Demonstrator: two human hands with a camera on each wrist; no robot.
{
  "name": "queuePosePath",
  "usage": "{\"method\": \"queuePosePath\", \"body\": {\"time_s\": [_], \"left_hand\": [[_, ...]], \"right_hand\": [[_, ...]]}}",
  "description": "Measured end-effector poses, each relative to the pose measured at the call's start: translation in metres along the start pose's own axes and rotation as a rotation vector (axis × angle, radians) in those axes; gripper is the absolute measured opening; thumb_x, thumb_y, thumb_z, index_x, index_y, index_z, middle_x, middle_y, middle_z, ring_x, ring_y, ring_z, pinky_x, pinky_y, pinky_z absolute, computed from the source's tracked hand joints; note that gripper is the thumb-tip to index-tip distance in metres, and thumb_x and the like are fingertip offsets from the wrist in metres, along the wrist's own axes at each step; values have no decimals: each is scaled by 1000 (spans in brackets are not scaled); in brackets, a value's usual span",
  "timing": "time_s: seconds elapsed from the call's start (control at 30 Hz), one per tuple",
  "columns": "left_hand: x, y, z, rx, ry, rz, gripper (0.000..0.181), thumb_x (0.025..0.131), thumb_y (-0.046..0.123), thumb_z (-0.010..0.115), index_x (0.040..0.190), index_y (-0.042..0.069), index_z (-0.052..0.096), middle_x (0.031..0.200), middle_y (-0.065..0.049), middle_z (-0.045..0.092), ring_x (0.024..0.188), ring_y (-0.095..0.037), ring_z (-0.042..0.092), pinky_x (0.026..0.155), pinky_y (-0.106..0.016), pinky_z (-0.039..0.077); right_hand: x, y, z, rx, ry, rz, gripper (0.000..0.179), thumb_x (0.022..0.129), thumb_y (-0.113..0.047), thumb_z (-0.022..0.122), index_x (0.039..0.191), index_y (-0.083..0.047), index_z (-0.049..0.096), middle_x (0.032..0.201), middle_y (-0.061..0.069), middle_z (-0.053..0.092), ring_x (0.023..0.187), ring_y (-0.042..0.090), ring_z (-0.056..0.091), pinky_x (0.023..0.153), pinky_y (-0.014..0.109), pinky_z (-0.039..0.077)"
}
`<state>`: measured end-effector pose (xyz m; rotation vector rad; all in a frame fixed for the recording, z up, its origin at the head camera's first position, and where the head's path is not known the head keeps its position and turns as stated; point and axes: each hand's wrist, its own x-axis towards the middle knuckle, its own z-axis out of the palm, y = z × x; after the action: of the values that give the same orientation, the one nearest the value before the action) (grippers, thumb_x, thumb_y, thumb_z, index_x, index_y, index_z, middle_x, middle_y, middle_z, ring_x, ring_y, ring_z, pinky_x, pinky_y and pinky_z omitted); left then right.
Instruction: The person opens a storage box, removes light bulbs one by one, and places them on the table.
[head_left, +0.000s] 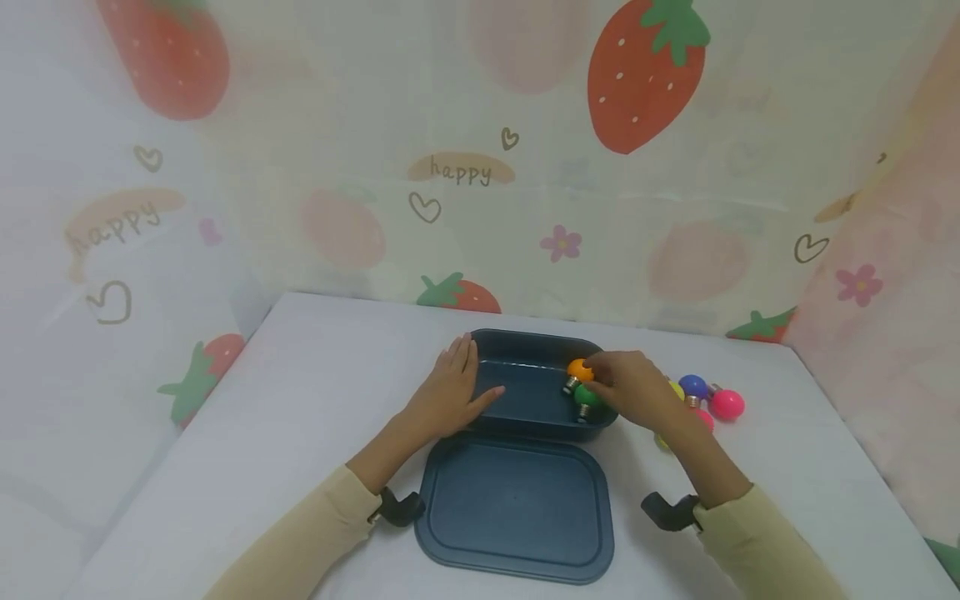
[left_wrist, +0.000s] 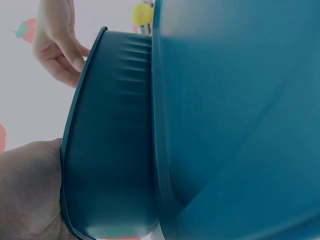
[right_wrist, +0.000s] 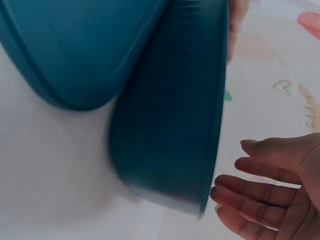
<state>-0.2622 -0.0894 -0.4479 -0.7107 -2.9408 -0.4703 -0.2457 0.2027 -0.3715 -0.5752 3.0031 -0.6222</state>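
A dark blue rectangular box (head_left: 517,392) sits uncovered on the table. Inside its right end lie an orange light bulb (head_left: 577,369) and a green light bulb (head_left: 587,395). My left hand (head_left: 446,387) rests on the box's left end, fingers straight along the rim and thumb over the inside; its palm (left_wrist: 30,187) shows against the rim in the left wrist view. Over the right end, my right hand (head_left: 633,387) has its fingertips close by both bulbs. In the right wrist view this hand (right_wrist: 280,187) is spread at the rim, nothing between its fingers.
The matching blue lid (head_left: 517,508) lies flat in front of the box. Right of the box are several loose bulbs, among them a blue bulb (head_left: 693,386), a pink bulb (head_left: 727,405) and a yellow bulb (left_wrist: 142,14). A strawberry-print curtain (head_left: 465,233) stands behind the white table.
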Motion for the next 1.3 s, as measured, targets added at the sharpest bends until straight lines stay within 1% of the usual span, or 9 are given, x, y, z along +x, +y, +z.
{"method": "queuePosePath", "body": {"time_s": [0.13,0.33,0.5,0.67,0.73,0.87,1.07,1.17,1.3], "left_hand": [[0,0,0,1,-3,-2,92,103,60,45,157,-10,18,166,-26,12,154,-38,13,123,-48,15],[1,-2,2,-4,4,2,92,103,59,46,157,-10,17,166,-26,12,155,-37,12,123,-47,14],[0,-2,3,-4,13,12,92,103,59,46,156,-11,19,166,-26,13,154,-38,14,123,-48,16],[-1,-2,2,3,8,10,93,103,61,43,156,-11,19,166,-26,13,154,-38,13,123,-48,15],[-1,-2,1,1,8,9,93,103,61,43,156,-11,19,166,-26,13,154,-38,13,123,-48,16],[-1,-2,1,-13,9,5,93,102,61,45,156,-11,20,166,-26,13,155,-37,12,123,-48,15],[0,-3,4,-2,-8,5,94,103,62,43,157,-10,17,167,-25,11,155,-37,11,123,-48,14],[0,-3,4,-8,-3,7,93,103,61,44,157,-10,17,167,-25,11,155,-37,12,123,-47,15],[0,-3,3,-10,1,3,92,103,60,45,157,-10,17,167,-25,11,155,-37,12,123,-47,14]], "right_hand": [[9,-4,6,-25,-16,-8,30,95,-13,71,122,1,70,110,17,73,98,33,69,85,47,59],[17,-10,14,-72,-44,70,33,93,-10,69,124,2,69,117,20,71,105,37,66,90,53,56],[22,-13,20,-130,-68,118,32,92,-10,72,121,3,69,109,19,72,96,34,67,86,49,58],[27,-17,21,-172,-117,205,24,90,-6,72,113,3,70,93,14,69,79,27,62,74,39,59],[28,-20,21,-191,-138,220,24,88,-5,75,111,2,70,89,13,67,74,26,60,69,35,58],[27,-22,22,-216,-143,215,29,83,-4,82,109,1,70,92,14,67,75,26,60,69,34,59],[24,-20,24,-251,-163,180,27,83,-3,82,108,0,71,97,16,68,80,27,60,77,40,60],[24,-18,24,-272,-172,164,29,81,-3,84,107,0,71,97,15,68,80,27,61,80,42,60],[26,-17,24,-277,-172,148,28,81,-2,83,106,0,71,94,14,69,78,26,60,79,41,60]]}}
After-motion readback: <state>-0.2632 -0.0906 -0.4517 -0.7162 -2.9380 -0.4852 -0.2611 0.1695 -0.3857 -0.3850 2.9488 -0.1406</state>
